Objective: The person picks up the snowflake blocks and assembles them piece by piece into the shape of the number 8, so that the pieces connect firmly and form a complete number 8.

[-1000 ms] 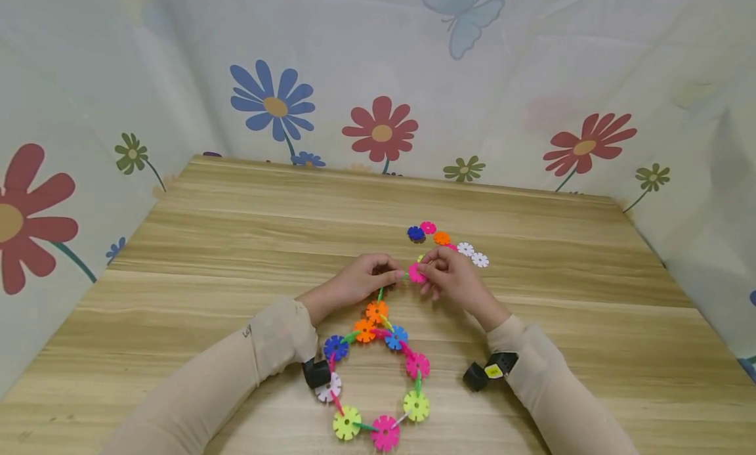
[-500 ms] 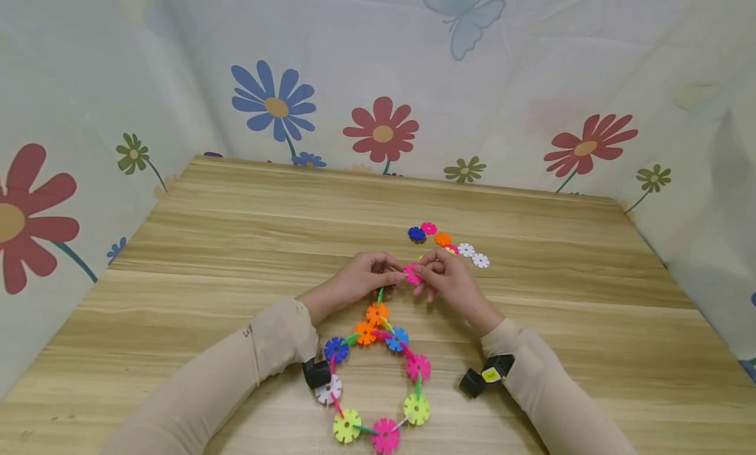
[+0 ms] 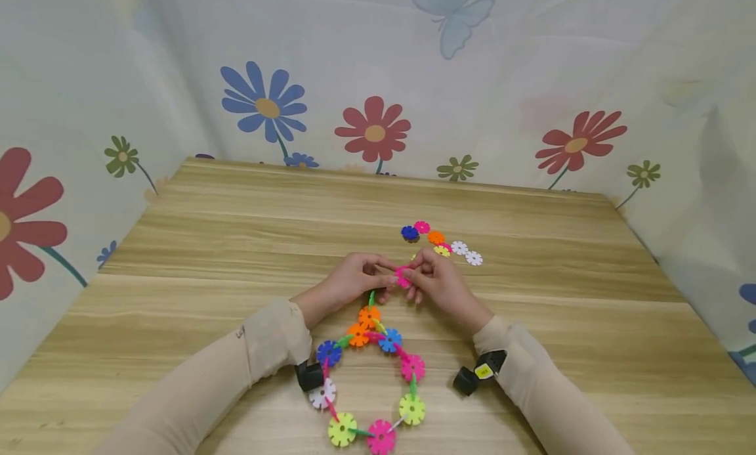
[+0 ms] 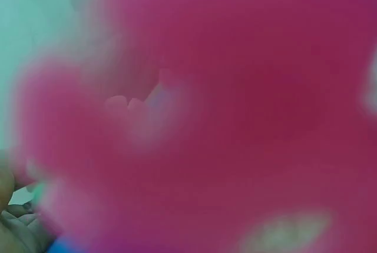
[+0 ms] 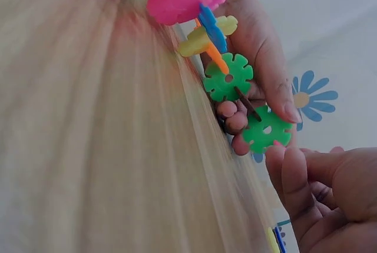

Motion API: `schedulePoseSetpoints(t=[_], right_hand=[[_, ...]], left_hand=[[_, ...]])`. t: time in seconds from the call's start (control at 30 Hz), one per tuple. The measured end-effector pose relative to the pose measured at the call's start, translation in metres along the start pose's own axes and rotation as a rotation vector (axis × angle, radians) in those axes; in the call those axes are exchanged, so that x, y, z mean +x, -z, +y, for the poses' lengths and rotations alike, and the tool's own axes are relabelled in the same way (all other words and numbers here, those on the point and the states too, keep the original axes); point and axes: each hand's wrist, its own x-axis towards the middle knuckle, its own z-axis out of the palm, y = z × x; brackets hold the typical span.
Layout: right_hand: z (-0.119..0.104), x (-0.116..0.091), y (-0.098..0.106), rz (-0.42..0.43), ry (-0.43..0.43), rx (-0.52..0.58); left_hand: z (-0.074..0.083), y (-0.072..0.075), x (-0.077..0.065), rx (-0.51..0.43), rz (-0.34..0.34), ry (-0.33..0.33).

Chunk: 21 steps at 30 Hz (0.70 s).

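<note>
My left hand point(image 3: 348, 283) pinches a green snowflake disc point(image 5: 268, 129) at the free end of a chain of slotted plastic discs. From the other side, my right hand point(image 3: 443, 285) pinches a pink snowflake disc point(image 3: 403, 277) edge-on against the green one, with fingertips of both hands close together. In the right wrist view my right fingers cover most of the pink disc. A second green disc point(image 5: 228, 77) follows along the chain. Toward me the chain runs through an orange disc point(image 3: 369, 318) into a ring of colourful discs, including a yellow one point(image 3: 342, 429).
Several loose discs lie beyond my right hand, among them a blue point(image 3: 410, 233), an orange point(image 3: 436, 237) and a white one point(image 3: 474, 258). A flower-printed curtain point(image 3: 484, 113) stands behind the wooden table point(image 3: 266, 218). A blurred pink disc point(image 4: 265, 106) fills much of the left wrist view.
My right hand has moved left, bringing the pink disc up to my left fingertips. The left hand keeps its grip. The head view has shifted slightly.
</note>
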Motion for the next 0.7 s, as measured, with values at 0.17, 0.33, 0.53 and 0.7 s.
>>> schedulePoseSetpoints(t=[0.17,0.33,0.53,0.7], right_hand=[[-0.0009,0.0013,0.0014,0.006,0.008,0.078],[-0.0012,0.0012,0.0019,0.027,0.03,0.115],[-0.0008,0.0012,0.0002,0.027,0.027,0.097],[0.0029,0.0008,-0.0052,0.049,0.017,0.107]], left_hand=[[0.0044,0.0041,-0.0018,0.014,-0.058,0.015],[0.0049,0.006,-0.0018,0.068,-0.174,-0.051],[0.0043,0.0057,-0.0021,0.001,-0.227,-0.064],[0.0029,0.0043,-0.0048,-0.092,-0.229,-0.022]])
